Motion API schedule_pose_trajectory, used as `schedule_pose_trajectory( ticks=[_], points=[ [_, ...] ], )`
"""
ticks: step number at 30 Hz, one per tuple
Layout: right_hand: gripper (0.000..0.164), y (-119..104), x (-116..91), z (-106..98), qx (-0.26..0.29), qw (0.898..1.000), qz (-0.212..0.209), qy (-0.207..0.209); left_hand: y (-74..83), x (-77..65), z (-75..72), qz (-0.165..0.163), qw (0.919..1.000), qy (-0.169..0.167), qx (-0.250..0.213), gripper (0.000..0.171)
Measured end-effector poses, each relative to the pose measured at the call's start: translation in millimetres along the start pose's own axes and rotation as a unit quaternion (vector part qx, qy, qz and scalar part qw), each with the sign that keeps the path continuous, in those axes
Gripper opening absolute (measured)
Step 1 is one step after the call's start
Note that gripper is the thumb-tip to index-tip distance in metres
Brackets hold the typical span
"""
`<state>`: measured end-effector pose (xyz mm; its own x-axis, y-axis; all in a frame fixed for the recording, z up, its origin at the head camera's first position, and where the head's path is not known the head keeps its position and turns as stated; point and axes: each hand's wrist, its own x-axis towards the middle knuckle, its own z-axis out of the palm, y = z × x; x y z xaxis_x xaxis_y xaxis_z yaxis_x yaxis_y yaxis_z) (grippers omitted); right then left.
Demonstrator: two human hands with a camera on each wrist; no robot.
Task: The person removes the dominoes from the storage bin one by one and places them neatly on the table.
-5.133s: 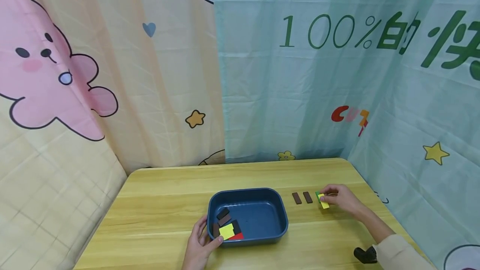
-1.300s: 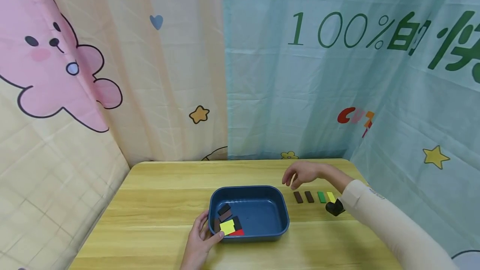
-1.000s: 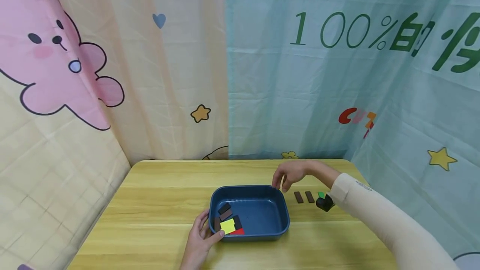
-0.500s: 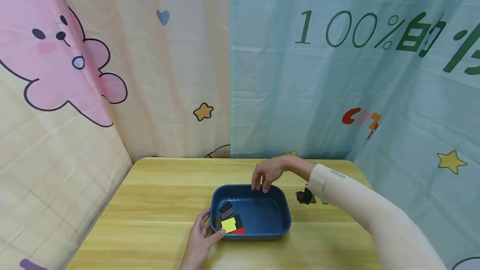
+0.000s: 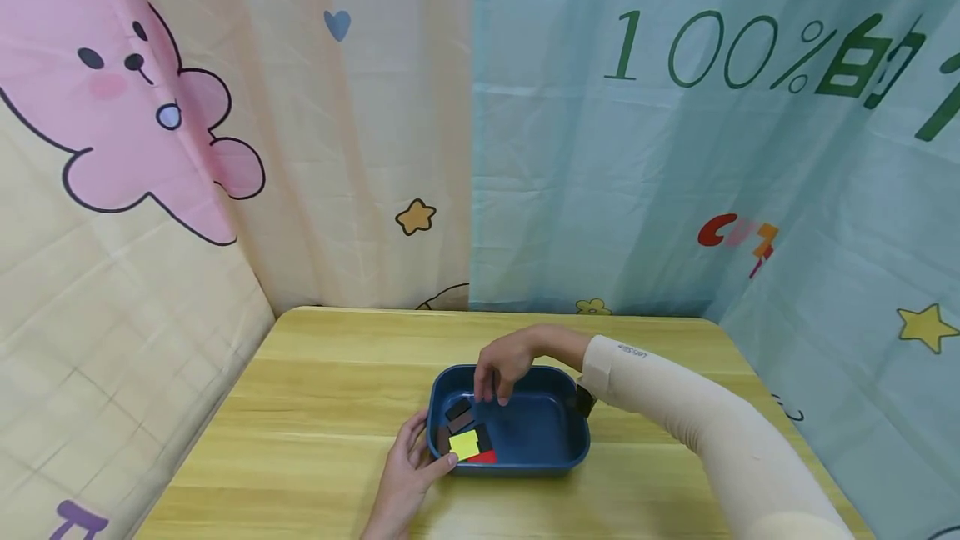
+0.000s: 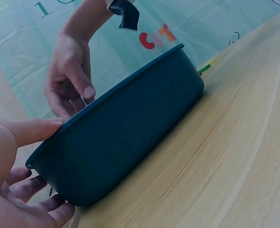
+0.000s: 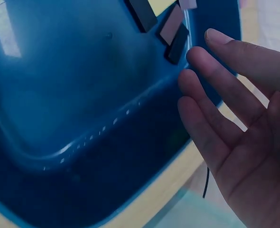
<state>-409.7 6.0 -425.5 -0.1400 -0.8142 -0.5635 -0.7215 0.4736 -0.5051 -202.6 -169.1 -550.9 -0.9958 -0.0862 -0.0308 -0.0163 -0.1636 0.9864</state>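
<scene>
A deep blue plastic bin stands on the table. My left hand grips its near-left corner, thumb over the rim and fingers against the outer wall. My right hand hangs over the bin's back rim, fingers loosely bent downward. In the right wrist view nothing lies between that hand's fingers, which point toward the blocks. Small flat blocks lie in the left part of the bin: a yellow one, a red one, a black one and a brown one, among several.
The wooden table is walled by printed curtains at the back and sides. Past the bin's right end, a green block shows in the left wrist view. My right sleeve covers that area in the head view.
Earlier my right hand held a green and a yellow block; these then lay in a row beside two brown ones. Since then it has moved left, emptied, over the bin. The left hand keeps its grip.
</scene>
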Motion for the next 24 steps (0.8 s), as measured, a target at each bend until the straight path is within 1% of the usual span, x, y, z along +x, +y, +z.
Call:
schedule_pose_trajectory(
  ticks=[4, 7, 17, 21, 24],
  points=[
    [0.038, -1.2, 11.8, 4.0, -0.006, 1.0, -0.008, -0.008, -1.1, -0.1, 0.4, 0.004, 0.9999, -0.007, -0.014, 0.087],
    [0.037, -1.2, 18.5, 6.8, -0.016, 1.0, -0.012, -0.005, -1.0, 0.3, 1.7, 0.007, 0.9998, -0.01, -0.013, 0.087],
    [0.034, 3.1, 38.8, 20.1, -0.028, 0.999, -0.027, 0.029, -0.7, 1.0, 3.3, 0.004, 0.9998, -0.013, -0.012, 0.088],
    [0.032, 3.6, 45.4, 22.1, -0.03, 0.998, -0.035, 0.05, -0.5, 1.9, 2.4, 0.006, 0.9999, -0.007, -0.013, 0.088],
    [0.032, 3.0, 51.2, 23.0, -0.039, 0.997, -0.038, 0.055, -0.5, 1.5, 1.2, 0.004, 0.9999, -0.003, -0.013, 0.088]
  ],
)
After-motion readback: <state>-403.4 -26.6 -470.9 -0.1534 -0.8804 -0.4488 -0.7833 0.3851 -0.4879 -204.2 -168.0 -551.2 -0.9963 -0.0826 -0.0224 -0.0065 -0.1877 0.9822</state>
